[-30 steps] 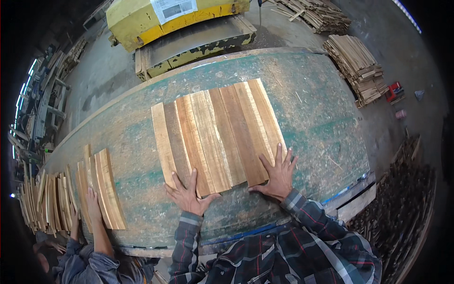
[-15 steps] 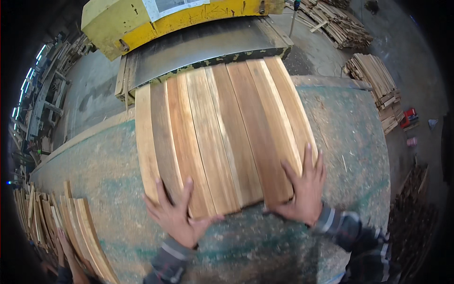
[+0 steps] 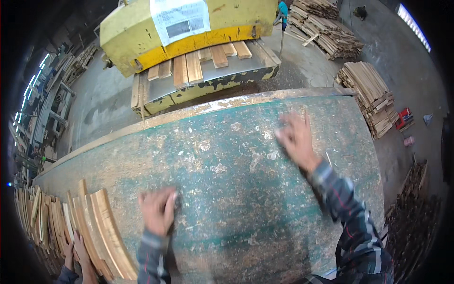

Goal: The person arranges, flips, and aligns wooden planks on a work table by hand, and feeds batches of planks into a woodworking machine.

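Plainly, the wooden boards (image 3: 194,67) lie beyond the right hand (image 3: 298,143), leftward.

Just off the far right corner of the bench (image 3: 227,189), a stack of wooden strips (image 3: 366,94) stands on the floor (image 3: 309,61), a looser wood heap (image 3: 326,31) lying farther back. Beyond the right edge are a red object (image 3: 405,118), a small pink item (image 3: 409,141) and, nearer, a dark pile of wood (image 3: 411,213).
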Tool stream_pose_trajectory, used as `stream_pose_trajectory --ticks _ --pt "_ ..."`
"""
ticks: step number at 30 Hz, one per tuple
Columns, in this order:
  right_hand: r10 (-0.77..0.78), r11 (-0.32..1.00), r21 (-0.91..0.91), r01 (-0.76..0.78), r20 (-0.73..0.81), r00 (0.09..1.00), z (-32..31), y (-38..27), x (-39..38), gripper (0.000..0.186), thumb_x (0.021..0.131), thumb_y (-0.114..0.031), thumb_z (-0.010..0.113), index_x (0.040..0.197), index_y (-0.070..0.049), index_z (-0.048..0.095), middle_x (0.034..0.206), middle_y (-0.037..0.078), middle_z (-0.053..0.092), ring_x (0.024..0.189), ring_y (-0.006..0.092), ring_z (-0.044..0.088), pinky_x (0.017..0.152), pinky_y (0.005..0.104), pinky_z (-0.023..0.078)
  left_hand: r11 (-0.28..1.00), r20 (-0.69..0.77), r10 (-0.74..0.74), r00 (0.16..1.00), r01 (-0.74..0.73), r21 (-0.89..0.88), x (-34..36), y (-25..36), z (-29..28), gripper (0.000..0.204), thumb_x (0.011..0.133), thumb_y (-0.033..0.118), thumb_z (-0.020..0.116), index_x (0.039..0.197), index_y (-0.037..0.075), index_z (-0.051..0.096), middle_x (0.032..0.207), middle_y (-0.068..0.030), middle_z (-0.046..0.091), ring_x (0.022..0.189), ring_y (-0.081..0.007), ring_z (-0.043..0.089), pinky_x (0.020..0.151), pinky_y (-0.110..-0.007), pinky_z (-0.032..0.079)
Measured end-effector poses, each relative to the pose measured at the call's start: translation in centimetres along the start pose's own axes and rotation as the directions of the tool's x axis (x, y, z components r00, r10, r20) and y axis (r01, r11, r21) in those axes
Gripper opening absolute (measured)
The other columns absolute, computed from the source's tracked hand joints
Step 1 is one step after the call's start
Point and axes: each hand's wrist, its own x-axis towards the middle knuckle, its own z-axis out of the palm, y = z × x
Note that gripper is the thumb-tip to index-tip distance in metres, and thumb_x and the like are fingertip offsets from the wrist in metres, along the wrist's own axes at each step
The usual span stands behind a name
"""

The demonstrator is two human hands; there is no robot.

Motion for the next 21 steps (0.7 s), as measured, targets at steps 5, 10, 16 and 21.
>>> stream_pose_trajectory --ticks 5,10,16,21 --pt "0.143 0.982 0.118 -0.146 0.031 0.989 -1.6 -6.6 -19.0 0.026 0.095 -0.032 0.069 0.09 -0.006 0.067 0.145 0.021 0.055 0.143 0.0446 0.042 0.12 0.067 0.014 0.874 -0.167 -0.257 0.952 0.303 0.38 -17.9 -4.3 -7.7 0.046 0.095 0.033 0.069 0.135 0.011 0.067 0.142 -0.0206 0.06 0.128 -0.0385 0.053 0.112 -0.051 0.034" --pt "0.288 0.955 0.05 -0.292 0.082 0.954 -4.4 -13.8 -28.5 0.044 0.099 -0.04 0.063 0.129 -0.008 0.059 0.161 0.029 0.029 0.151 0.05 0.023 0.12 0.0688 0.006 0.626 -0.355 -0.429 0.831 0.557 0.546 -25.4 -8.2 -8.7 0.086 0.096 0.062 0.055 0.162 0.013 0.031 0.169 -0.0225 0.019 0.156 -0.0419 0.015 0.122 -0.063 0.012" --pt "0.327 0.943 -0.109 -0.314 0.133 0.936 -2.6 -14.4 -32.3 0.053 0.102 -0.042 0.056 0.142 -0.008 0.052 0.166 0.03 0.016 0.154 0.0505 0.012 0.121 0.069 0.001 0.625 -0.087 -0.602 0.794 0.536 0.568 -22.0 1.0 -3.4 0.103 0.091 0.077 0.048 0.165 0.01 0.02 0.172 -0.0243 0.008 0.16 -0.037 0.003 0.12 -0.071 -0.008" --pt "0.34 0.935 -0.145 -0.323 0.118 0.933 -2.5 -15.1 -32.4 0.053 0.102 -0.041 0.057 0.142 -0.008 0.052 0.167 0.029 0.016 0.154 0.0495 0.011 0.121 0.0692 0.003 0.652 -0.268 -0.519 0.811 0.579 0.489 -20.5 -0.4 2.7 0.088 0.101 0.057 0.047 0.162 -0.002 0.024 0.171 -0.0227 0.018 0.16 -0.0337 0.008 0.125 -0.062 -0.002"
